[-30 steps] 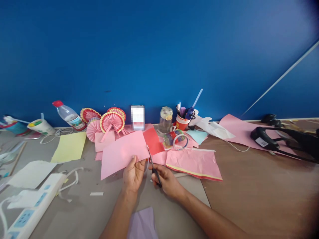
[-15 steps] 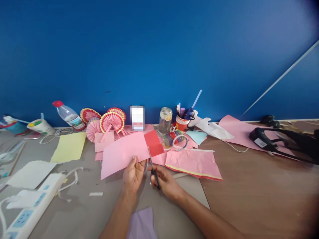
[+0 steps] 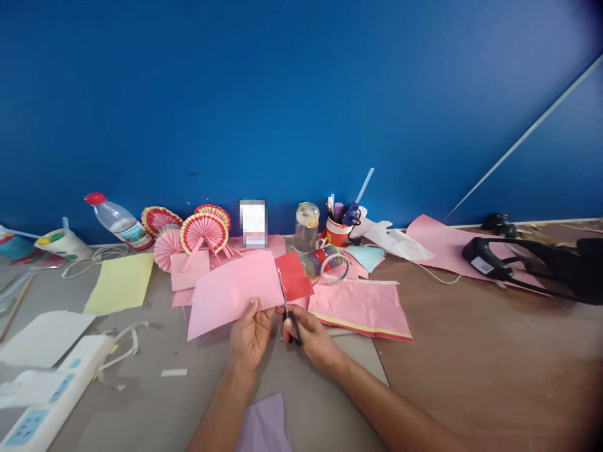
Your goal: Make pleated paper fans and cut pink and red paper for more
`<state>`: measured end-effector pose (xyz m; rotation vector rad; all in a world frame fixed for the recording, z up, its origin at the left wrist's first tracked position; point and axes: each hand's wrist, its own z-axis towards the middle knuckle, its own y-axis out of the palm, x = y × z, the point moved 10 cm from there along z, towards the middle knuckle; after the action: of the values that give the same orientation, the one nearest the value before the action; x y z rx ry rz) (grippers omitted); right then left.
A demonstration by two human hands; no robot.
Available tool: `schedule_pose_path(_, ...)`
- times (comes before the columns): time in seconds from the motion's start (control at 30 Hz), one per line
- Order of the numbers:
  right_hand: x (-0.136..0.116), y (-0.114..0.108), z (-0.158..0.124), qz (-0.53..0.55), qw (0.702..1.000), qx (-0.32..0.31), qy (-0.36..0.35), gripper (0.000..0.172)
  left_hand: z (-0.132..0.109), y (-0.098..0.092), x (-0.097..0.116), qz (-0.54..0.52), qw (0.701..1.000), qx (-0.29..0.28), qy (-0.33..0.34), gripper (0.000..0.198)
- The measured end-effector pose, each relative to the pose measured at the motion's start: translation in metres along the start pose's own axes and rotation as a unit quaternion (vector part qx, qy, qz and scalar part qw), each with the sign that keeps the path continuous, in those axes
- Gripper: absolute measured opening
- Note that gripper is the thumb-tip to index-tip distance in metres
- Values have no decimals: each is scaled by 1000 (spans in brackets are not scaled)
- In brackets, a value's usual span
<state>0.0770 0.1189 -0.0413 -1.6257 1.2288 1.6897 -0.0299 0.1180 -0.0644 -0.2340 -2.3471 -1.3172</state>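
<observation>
My left hand (image 3: 253, 329) grips the lower edge of a pink paper sheet (image 3: 235, 285) between thumb and fingers, holding it up off the table. My right hand (image 3: 308, 333) is closed round the dark handles of a pair of scissors (image 3: 293, 325). The scissors' narrow blades point away from me and lie along the right edge of the pink sheet. Beside the blades, a red paper piece (image 3: 293, 276) shows just behind that edge. Whether it is still joined to the pink sheet I cannot tell.
Folded paper fans (image 3: 204, 233) stand at the back left near a tilted plastic bottle (image 3: 123, 223). Behind the hands are a lidded jar (image 3: 306, 229), a pen cup (image 3: 338, 232) and a tape roll (image 3: 335, 269). A power strip (image 3: 59, 389) lies front left, black headgear (image 3: 490, 258) at right.
The scissors are more upright, and their blades now lie along the pink sheet's right edge. Less of the red paper shows beside it. The whole view has shifted slightly.
</observation>
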Motion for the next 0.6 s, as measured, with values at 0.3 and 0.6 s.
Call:
schedule_pose_path(0.3,0,-5,3,-18,999,15,-27,49,-4,3,1,0,1000,-1,9,39)
schedule_pose_path(0.6,3,-5,2,-22,999,20,-16,35,-6,10,5,30,998,-37,36,42)
